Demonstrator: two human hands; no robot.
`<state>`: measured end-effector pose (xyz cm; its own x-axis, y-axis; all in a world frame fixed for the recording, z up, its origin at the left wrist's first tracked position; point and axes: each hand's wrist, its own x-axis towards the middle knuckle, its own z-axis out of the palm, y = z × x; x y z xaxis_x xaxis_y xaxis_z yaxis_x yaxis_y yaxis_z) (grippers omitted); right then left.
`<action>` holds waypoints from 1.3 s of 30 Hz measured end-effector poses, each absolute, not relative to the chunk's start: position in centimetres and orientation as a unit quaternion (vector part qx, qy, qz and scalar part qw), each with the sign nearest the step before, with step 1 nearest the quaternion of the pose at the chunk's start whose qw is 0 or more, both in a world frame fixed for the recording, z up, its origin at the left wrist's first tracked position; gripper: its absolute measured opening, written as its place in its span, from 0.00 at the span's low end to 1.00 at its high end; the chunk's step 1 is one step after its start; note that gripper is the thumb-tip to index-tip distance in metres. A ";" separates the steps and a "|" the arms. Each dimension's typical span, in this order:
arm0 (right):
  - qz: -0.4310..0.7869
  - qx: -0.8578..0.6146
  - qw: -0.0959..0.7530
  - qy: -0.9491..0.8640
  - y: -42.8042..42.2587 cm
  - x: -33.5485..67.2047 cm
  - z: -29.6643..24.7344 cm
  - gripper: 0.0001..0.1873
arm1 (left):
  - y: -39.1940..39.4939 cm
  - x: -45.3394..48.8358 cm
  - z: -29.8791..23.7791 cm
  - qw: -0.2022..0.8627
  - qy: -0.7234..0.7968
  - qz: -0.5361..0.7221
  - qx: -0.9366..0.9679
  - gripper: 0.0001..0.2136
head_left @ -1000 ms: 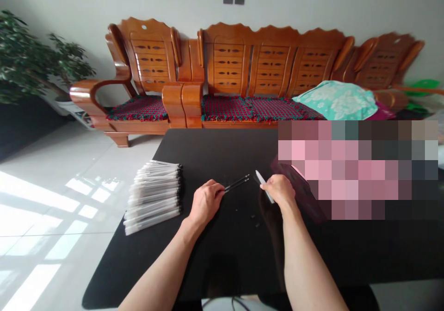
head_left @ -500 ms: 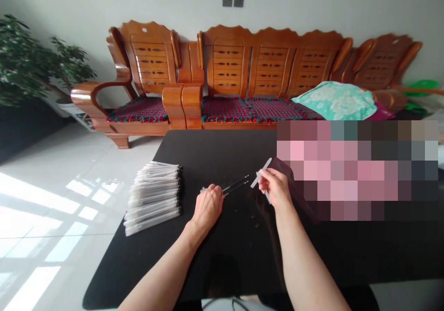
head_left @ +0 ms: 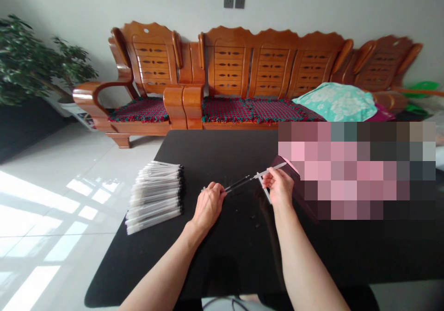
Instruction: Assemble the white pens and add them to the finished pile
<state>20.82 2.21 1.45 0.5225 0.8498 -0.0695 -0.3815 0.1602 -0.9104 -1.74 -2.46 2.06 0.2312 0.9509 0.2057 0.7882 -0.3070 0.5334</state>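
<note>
My left hand [head_left: 208,203] is closed around two thin black pen refills [head_left: 237,183] that point up and to the right over the black table [head_left: 215,153]. My right hand [head_left: 278,187] pinches a pale translucent pen barrel [head_left: 274,169], its near end touching the tip of one refill. A second pale barrel [head_left: 266,194] sticks out below the same hand. A stack of several finished clear pens with black ends [head_left: 155,195] lies on the table's left side.
A dark pouch [head_left: 299,183] lies just right of my right hand, beside a blurred-out patch. Small black bits [head_left: 254,219] dot the table near my wrists. A wooden sofa set [head_left: 243,77] stands behind the table, a potted plant [head_left: 27,61] at far left.
My right hand has turned the pale barrel from pointing upward to lying level and brought its end to the refill tip. My left hand has stayed put with the refills.
</note>
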 end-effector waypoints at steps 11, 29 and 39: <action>0.484 -0.486 0.674 -0.276 1.7 19.9 1.9 0.11 | -2.4 -1.3 2.1 0.183 0.544 0.313 0.757 0.06; 0.641 -0.322 0.662 -0.217 1.3 19.9 2.5 0.03 | -4.2 2.2 2.3 0.250 0.264 0.228 0.903 0.10; 0.624 -0.337 0.657 -0.256 1.3 19.4 1.9 0.05 | -3.7 1.7 1.4 0.466 0.380 0.346 0.720 0.05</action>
<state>19.39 1.29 1.87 0.0897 0.9924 -0.0840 -0.6467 -0.0061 -0.7628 1.69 -3.65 1.39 0.4729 0.8693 0.1440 0.2246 -0.2770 0.9343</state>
